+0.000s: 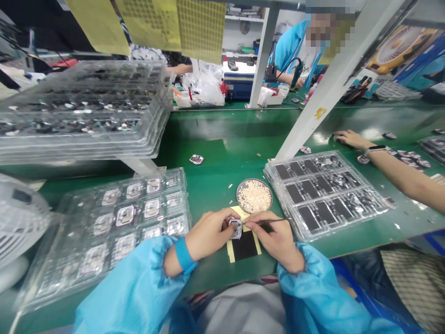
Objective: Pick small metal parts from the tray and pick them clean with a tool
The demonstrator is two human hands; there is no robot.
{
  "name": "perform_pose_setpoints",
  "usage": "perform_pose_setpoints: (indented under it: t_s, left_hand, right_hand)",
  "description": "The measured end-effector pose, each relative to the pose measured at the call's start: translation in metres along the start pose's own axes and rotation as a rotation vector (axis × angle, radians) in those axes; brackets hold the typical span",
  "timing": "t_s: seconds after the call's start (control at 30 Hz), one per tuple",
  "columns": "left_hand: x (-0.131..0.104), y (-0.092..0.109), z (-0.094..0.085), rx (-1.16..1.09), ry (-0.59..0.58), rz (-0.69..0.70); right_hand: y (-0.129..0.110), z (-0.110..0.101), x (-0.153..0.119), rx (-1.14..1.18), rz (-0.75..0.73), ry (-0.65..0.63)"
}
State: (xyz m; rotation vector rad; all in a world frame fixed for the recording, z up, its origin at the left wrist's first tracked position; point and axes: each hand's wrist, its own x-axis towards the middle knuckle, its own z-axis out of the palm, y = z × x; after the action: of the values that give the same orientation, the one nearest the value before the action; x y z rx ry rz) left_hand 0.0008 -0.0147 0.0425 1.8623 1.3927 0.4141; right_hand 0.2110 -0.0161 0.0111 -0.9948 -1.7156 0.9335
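Note:
Between its thumb and fingers, my left hand (210, 235) grips a small square housing (235, 228) with rounded corners, apparently a watch case. A thin dark tool, seemingly tweezers (267, 221), is pinched in my right hand (274, 239), its tip close to the right edge of the housing. Both hands are over a black pad (246, 247) edged with yellow tape on the green bench. Just beyond them stands a round dish (254, 195) full of tiny pale pieces. What the tool tip touches is too small to make out.
Clear trays with similar housings (125, 215) lie left; trays of black rectangular parts (327, 211) lie right. Stacked trays (83, 111) fill a shelf above left. A white fan (21, 222) and a slanted post (323, 88) stand nearby. A co-worker's arm (399, 171) reaches in from the right.

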Motion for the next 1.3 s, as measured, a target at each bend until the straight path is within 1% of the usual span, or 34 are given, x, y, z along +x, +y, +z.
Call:
perform_pose_setpoints:
  t_s: [0.2,0.33,0.5,0.57,0.7,0.77,0.97,1.17,1.3]
  left_hand:
    - [-0.0006,0.0001,-0.0003,-0.01,-0.012,0.0]
    - [-0.0001,0.0008,-0.0008,-0.01,-0.014,-0.01]
    - [0.0002,0.001,-0.0012,-0.016,-0.016,-0.017]
    - [0.0,0.0003,-0.0012,-0.02,-0.014,-0.014]
    - [0.0001,-0.0017,-0.0004,-0.026,-0.009,-0.008]
    - [0.0005,-0.0026,0.0002,-0.03,-0.005,-0.011]
    - [0.0016,-0.0043,0.0011,-0.049,-0.006,-0.011]
    - [0.0012,-0.004,0.0001,-0.051,-0.003,-0.009]
    - [0.0008,-0.0035,-0.0001,-0.051,-0.001,-0.006]
  right_hand:
    - [0.0024,0.0022,0.0002,-0.012,-0.014,0.008]
    - [0.0021,0.0033,0.0011,-0.028,-0.004,-0.026]
    - [-0.0006,-0.0006,-0.0009,-0.017,0.012,0.035]
    - [-0.0003,-0.0026,-0.0025,0.003,0.031,0.006]
    - [0.0018,-0.0042,-0.0045,0.038,0.067,-0.099]
    - [0.0023,-0.0042,-0.005,0.042,0.072,-0.119]
    - [0.002,-0.0038,-0.0055,0.056,0.084,-0.143]
    - [0.001,-0.0037,-0.0048,0.053,0.092,-0.125]
    - [0.001,-0.0037,-0.0046,0.037,0.081,-0.136]
